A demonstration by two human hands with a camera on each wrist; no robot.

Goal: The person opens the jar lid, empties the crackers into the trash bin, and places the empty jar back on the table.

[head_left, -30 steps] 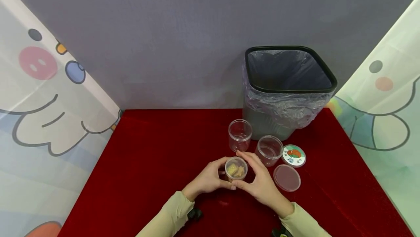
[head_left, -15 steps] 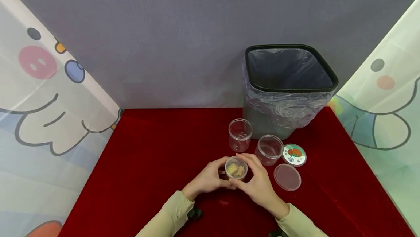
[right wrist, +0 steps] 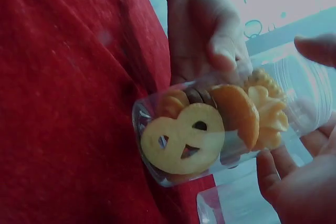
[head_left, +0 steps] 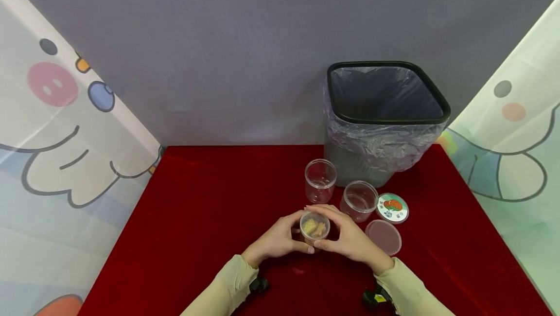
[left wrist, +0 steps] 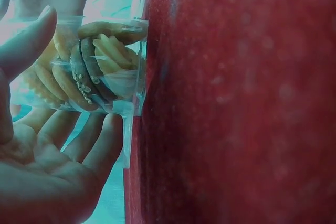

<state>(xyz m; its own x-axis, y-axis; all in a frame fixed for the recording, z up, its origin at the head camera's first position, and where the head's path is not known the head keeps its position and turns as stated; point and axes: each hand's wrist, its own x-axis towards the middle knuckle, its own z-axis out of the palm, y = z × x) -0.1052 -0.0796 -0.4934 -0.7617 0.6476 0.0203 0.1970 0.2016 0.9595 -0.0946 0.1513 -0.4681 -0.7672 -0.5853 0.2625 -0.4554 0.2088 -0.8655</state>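
Upright on the red table stands a clear plastic jar of cookies (head_left: pixel 315 225) with a translucent lid, between both hands. My left hand (head_left: pixel 280 238) grips the side of its body. My right hand (head_left: pixel 345 238) holds the jar round its top, at the lid, thumb in front and fingers behind. In the right wrist view, a pale cookie (right wrist: pixel 181 137) with cut-out holes lies near the jar's bottom, and ridged and ring-shaped ones fill the rest. The left wrist view shows the jar's stacked cookies (left wrist: pixel 79 77) between fingers and a thumb.
Two clear jars without lids, one further back (head_left: pixel 321 180) and one nearer (head_left: pixel 359 201), stand behind the right hand. A printed lid (head_left: pixel 392 208) and a plain lid (head_left: pixel 383 237) lie to the right. At the back right is a lined trash bin (head_left: pixel 372 160).
My right hand's fingers have shifted round the jar's top, and its wrist has swung out to the right. The left hand and the jar have stayed in place.
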